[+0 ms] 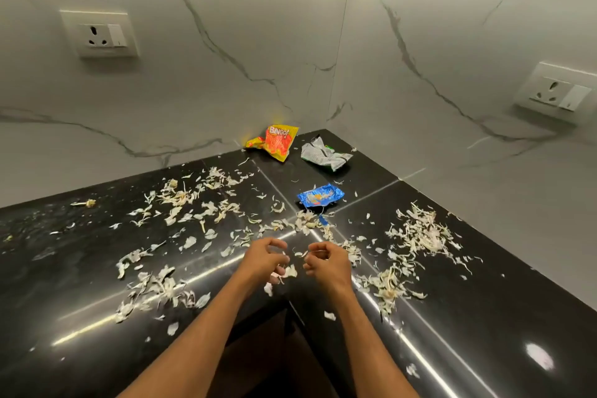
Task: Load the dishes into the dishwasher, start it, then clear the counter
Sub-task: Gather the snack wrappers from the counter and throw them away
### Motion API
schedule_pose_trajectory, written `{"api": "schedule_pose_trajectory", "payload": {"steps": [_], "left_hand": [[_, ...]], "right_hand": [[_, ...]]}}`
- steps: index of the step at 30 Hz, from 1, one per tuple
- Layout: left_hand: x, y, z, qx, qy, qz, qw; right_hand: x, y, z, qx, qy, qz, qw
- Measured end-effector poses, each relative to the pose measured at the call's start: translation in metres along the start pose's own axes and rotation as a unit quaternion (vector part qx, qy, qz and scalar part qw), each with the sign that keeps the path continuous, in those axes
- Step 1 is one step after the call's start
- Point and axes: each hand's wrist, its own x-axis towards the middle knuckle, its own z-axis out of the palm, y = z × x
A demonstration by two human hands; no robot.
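Note:
Pale dry vegetable peels [181, 197] lie scattered all over the black stone counter [80, 268], with thick heaps at the right [423, 233] and the front left [158, 287]. My left hand [263, 260] and my right hand [326, 263] hover close together over the counter's inner corner, fingers curled inward. A few pale peels [284, 273] show at my left hand's fingertips. I cannot make out anything held in my right hand. No dishes or dishwasher are in view.
Three crumpled snack wrappers lie toward the far corner: an orange-yellow one [274, 140], a silver-green one [323, 155] and a blue one [319, 195]. Marble walls enclose the corner, with a socket at the left [100, 34] and another at the right [555, 92].

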Motion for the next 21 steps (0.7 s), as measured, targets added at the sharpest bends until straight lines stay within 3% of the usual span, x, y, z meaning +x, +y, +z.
{"api": "schedule_pose_trajectory", "payload": {"steps": [17, 21], "left_hand": [[0.154, 0.054, 0.040, 0.036, 0.093, 0.018, 0.995], [0.185, 0.060, 0.045, 0.039, 0.082, 0.013, 0.996]], "right_hand": [[0.196, -0.014, -0.045, -0.013, 0.120, 0.038, 0.992], [0.231, -0.013, -0.037, -0.010, 0.106, 0.066, 0.992]]}}
